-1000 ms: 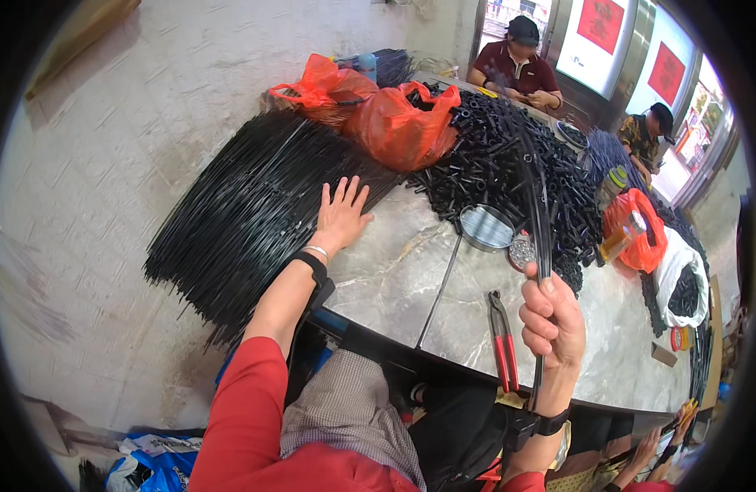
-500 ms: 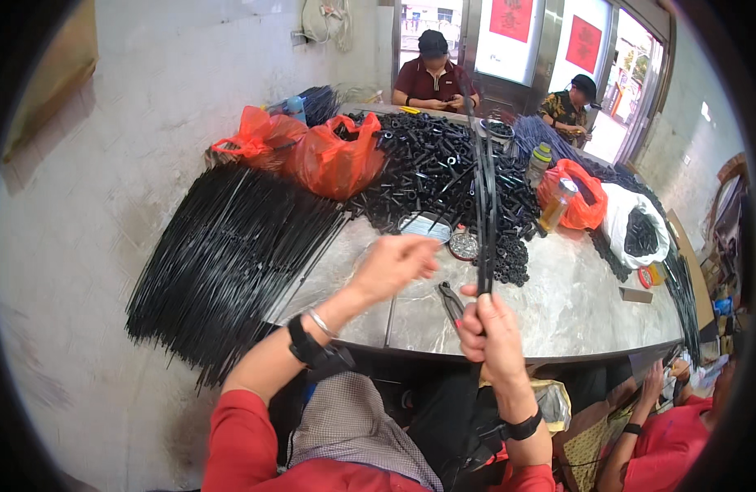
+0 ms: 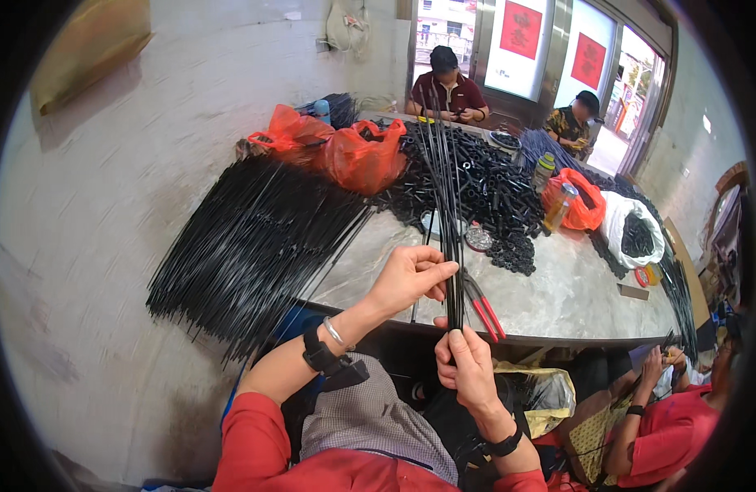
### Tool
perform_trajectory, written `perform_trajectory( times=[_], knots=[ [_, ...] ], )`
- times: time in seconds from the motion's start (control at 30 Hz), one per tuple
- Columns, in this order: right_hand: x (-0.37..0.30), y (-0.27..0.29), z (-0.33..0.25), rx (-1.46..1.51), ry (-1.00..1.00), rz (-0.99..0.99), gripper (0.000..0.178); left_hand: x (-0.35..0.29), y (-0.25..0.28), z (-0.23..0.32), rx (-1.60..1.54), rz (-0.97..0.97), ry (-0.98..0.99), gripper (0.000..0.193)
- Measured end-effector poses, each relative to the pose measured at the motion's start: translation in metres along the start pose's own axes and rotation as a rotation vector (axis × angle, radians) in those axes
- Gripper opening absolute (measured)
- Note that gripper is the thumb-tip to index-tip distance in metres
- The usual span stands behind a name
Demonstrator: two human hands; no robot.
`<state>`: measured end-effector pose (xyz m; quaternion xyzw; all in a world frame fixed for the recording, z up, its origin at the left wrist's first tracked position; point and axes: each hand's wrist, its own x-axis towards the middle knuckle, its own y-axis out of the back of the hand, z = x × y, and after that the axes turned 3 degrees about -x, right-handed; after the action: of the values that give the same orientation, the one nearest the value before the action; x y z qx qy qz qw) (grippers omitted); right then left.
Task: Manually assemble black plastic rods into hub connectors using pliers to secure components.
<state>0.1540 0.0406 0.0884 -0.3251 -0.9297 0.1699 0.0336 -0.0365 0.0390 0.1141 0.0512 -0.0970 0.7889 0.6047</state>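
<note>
A bundle of thin black rods (image 3: 451, 221) stands nearly upright in front of me, its upper ends fanning apart. Near the lower end, my right hand (image 3: 468, 367) is closed around it. My left hand (image 3: 415, 280) pinches at the same bundle a little higher, thumb and fingertips together; how many rods it grips is hidden. Just right of the bundle, pliers with red handles (image 3: 486, 312) lie at the table's front edge. On the left, a large heap of similar black rods (image 3: 247, 238) hangs over that edge.
Short black tubular parts (image 3: 484, 168) cover the table's middle, with red plastic bags (image 3: 365, 160) beside them. Bottles (image 3: 560, 205) and a white bag (image 3: 632, 234) stand right. Two people (image 3: 447, 94) sit across; another person (image 3: 665, 426) is at lower right.
My left hand has come over to the bundle and closed on it. The right hand has lowered slightly with the rods, which now lean left and spread at the top.
</note>
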Motion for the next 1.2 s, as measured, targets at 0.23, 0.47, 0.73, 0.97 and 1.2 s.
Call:
perform_trajectory(
  times=[0.23,0.47,0.73,0.97,1.2],
  knots=[
    [-0.01,-0.017,0.003,0.044,0.01,0.018,0.026,-0.029,0.005,-0.002,-0.151,0.091,-0.113,0.018],
    [-0.01,-0.028,0.013,0.003,0.105,-0.005,0.023,-0.042,-0.017,0.001,-0.353,0.142,-0.065,0.018],
    [-0.007,-0.021,0.012,-0.161,0.184,0.019,0.03,-0.035,-0.025,-0.018,-0.185,0.188,-0.113,0.019],
    [-0.008,-0.014,0.006,-0.133,0.141,-0.074,0.034,-0.034,-0.041,-0.011,-0.336,0.158,-0.024,0.036],
    [-0.009,-0.007,0.005,0.005,0.088,-0.093,0.036,-0.029,-0.047,-0.018,-0.212,0.137,-0.132,0.031]
  ],
)
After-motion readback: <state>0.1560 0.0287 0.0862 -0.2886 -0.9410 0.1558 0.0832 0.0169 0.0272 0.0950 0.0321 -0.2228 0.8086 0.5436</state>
